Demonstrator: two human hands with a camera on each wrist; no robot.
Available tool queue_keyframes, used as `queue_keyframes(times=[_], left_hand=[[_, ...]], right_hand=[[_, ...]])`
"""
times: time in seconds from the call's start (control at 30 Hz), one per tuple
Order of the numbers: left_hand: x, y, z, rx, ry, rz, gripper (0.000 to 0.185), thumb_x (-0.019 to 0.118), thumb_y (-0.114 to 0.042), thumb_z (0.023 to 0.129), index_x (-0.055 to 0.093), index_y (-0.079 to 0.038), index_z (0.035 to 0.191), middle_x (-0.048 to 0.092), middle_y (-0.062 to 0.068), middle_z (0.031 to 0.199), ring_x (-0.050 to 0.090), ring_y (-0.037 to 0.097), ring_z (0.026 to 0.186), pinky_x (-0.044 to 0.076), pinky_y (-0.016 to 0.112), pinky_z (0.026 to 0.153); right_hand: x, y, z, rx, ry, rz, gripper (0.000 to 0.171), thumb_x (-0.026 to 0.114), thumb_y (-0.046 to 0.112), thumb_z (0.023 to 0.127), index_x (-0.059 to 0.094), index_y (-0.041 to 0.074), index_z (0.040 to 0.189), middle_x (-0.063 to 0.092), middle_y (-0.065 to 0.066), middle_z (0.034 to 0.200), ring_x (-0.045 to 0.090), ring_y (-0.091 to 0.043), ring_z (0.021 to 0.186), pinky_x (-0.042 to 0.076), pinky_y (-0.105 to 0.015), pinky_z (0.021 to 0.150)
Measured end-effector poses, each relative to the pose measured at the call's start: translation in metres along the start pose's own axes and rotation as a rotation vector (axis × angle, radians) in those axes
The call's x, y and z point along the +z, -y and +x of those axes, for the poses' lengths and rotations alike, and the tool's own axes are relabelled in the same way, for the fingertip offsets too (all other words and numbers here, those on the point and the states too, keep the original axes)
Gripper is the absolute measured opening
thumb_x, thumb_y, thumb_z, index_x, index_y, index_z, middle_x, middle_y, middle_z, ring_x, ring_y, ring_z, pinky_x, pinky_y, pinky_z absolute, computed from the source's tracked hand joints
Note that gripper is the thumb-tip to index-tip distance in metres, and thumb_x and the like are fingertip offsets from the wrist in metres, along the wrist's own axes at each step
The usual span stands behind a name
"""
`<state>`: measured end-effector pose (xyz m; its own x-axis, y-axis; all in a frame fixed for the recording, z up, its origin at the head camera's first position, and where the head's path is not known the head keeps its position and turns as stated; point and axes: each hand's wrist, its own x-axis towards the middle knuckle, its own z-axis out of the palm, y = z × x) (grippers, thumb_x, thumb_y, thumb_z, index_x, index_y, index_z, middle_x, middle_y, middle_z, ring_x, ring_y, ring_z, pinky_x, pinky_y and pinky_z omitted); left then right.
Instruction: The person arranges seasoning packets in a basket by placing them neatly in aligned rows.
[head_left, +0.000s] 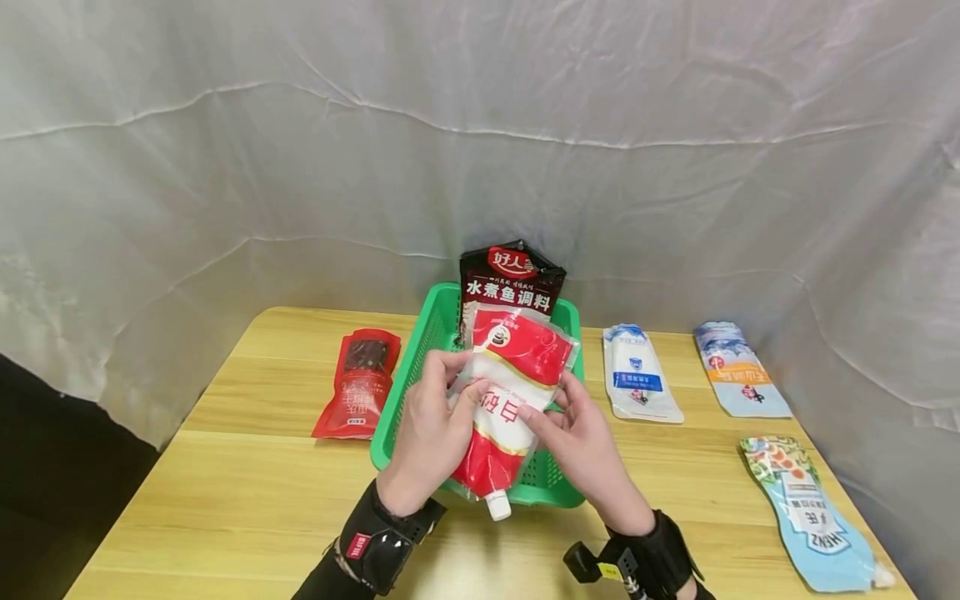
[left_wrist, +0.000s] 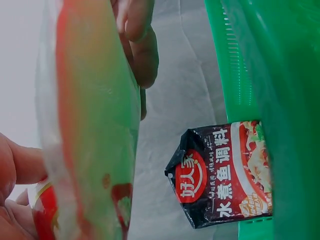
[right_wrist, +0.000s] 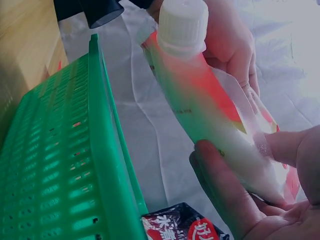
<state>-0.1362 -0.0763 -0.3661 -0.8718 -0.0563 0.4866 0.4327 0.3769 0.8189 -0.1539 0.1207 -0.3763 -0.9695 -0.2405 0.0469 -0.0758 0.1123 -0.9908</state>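
Observation:
Above a green plastic basket point(head_left: 384, 417), both hands hold a red and white spouted pouch point(head_left: 517, 371) with a white cap toward the person. My left hand point(head_left: 431, 421) grips its left side, thumb on the printed front. On the opposite edge, my right hand point(head_left: 588, 442) pinches the pouch between thumb and fingers, seen closely in the right wrist view point(right_wrist: 270, 200). Behind it, a black and red seasoning packet point(head_left: 512, 279) stands in the basket, leaning on its far end; the left wrist view shows this packet point(left_wrist: 220, 175) too.
Left of the basket lies a red snack packet point(head_left: 363, 383) on the wooden table point(head_left: 247, 492). To the right are a white and blue pouch point(head_left: 641, 375), a blue and orange pouch point(head_left: 741, 371) and a light-blue spouted pouch point(head_left: 813, 517). Grey cloth point(head_left: 480, 183) hangs behind.

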Motion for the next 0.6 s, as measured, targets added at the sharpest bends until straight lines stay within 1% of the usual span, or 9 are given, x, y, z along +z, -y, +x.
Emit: queue_keyframes(times=[0.13, 0.23, 0.3, 0.4, 0.47, 0.6], left_hand=[[-0.002, 0.000, 0.000, -0.003, 0.016, 0.010, 0.037, 0.074, -0.008, 0.097, 0.051, -0.005, 0.126, 0.070, 0.014, 0.129, 0.070, 0.024, 0.107, 0.062, 0.045, 0.088], [-0.005, -0.001, 0.001, -0.007, 0.027, 0.038, 0.040, 0.076, -0.010, 0.095, 0.052, -0.006, 0.127, 0.072, 0.012, 0.124, 0.070, 0.021, 0.097, 0.062, 0.039, 0.080], [-0.007, -0.001, 0.002, -0.018, 0.035, 0.052, 0.044, 0.078, -0.011, 0.094, 0.052, -0.007, 0.129, 0.072, 0.010, 0.124, 0.069, 0.018, 0.093, 0.062, 0.034, 0.077], [-0.011, -0.002, 0.003, -0.043, 0.056, 0.037, 0.049, 0.080, -0.012, 0.093, 0.051, -0.009, 0.133, 0.071, 0.007, 0.126, 0.069, 0.015, 0.089, 0.061, 0.029, 0.073], [-0.014, -0.003, 0.004, -0.049, 0.067, 0.023, 0.054, 0.080, -0.013, 0.092, 0.050, -0.010, 0.136, 0.069, 0.006, 0.130, 0.069, 0.015, 0.089, 0.061, 0.028, 0.073], [-0.020, -0.004, 0.006, -0.055, 0.081, 0.013, 0.064, 0.082, -0.017, 0.091, 0.046, -0.011, 0.144, 0.067, 0.006, 0.135, 0.070, 0.015, 0.089, 0.061, 0.030, 0.074]], right_hand=[[0.000, -0.001, 0.000, -0.028, -0.023, 0.006, 0.063, 0.071, 0.008, 0.099, 0.040, 0.008, 0.153, 0.063, -0.020, 0.135, 0.075, -0.029, 0.104, 0.063, -0.037, 0.081], [-0.001, -0.001, 0.000, -0.042, -0.038, 0.001, 0.062, 0.071, 0.006, 0.098, 0.042, 0.006, 0.153, 0.064, -0.021, 0.134, 0.075, -0.028, 0.104, 0.062, -0.036, 0.082], [-0.002, -0.001, 0.000, -0.045, -0.051, -0.006, 0.061, 0.072, 0.006, 0.098, 0.043, 0.006, 0.152, 0.065, -0.021, 0.133, 0.075, -0.027, 0.103, 0.062, -0.035, 0.083], [-0.004, 0.000, 0.000, -0.047, -0.059, -0.013, 0.061, 0.071, 0.004, 0.097, 0.044, 0.005, 0.152, 0.065, -0.021, 0.133, 0.074, -0.027, 0.103, 0.062, -0.034, 0.083], [-0.006, 0.001, -0.001, -0.049, -0.055, -0.017, 0.061, 0.071, 0.003, 0.097, 0.044, 0.005, 0.152, 0.065, -0.021, 0.132, 0.075, -0.026, 0.103, 0.062, -0.035, 0.083], [-0.011, 0.003, -0.002, -0.066, -0.020, -0.033, 0.061, 0.072, 0.004, 0.097, 0.045, 0.004, 0.152, 0.066, -0.022, 0.130, 0.075, -0.025, 0.102, 0.062, -0.034, 0.082]])
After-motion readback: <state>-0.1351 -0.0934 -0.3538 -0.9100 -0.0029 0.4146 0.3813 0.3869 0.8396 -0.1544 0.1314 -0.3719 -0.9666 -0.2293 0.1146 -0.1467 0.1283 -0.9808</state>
